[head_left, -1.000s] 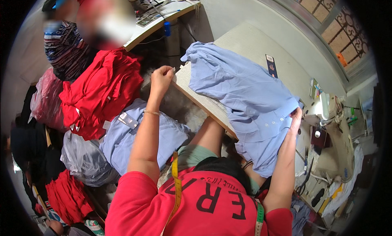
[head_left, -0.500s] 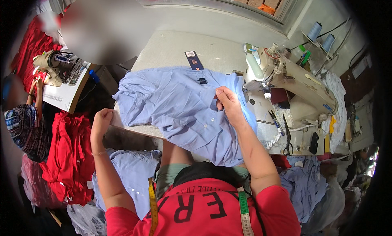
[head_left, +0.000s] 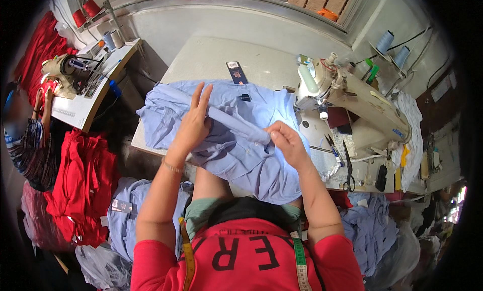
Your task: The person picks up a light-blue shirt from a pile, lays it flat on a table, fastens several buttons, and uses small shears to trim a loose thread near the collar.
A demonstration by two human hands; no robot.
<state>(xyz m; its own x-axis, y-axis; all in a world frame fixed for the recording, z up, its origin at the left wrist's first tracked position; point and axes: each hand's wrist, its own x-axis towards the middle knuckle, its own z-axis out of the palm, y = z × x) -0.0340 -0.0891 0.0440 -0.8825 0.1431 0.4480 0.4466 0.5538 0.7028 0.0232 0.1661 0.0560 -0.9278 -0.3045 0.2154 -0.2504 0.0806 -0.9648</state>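
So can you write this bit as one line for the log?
left hand: flat on blue shirt | right hand: pinching shirt fold | shirt: on table by sewing machine

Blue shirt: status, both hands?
Left hand flat on blue shirt, fingers spread. Right hand pinching a rolled fold. Sewing machine close on the right, not touching.
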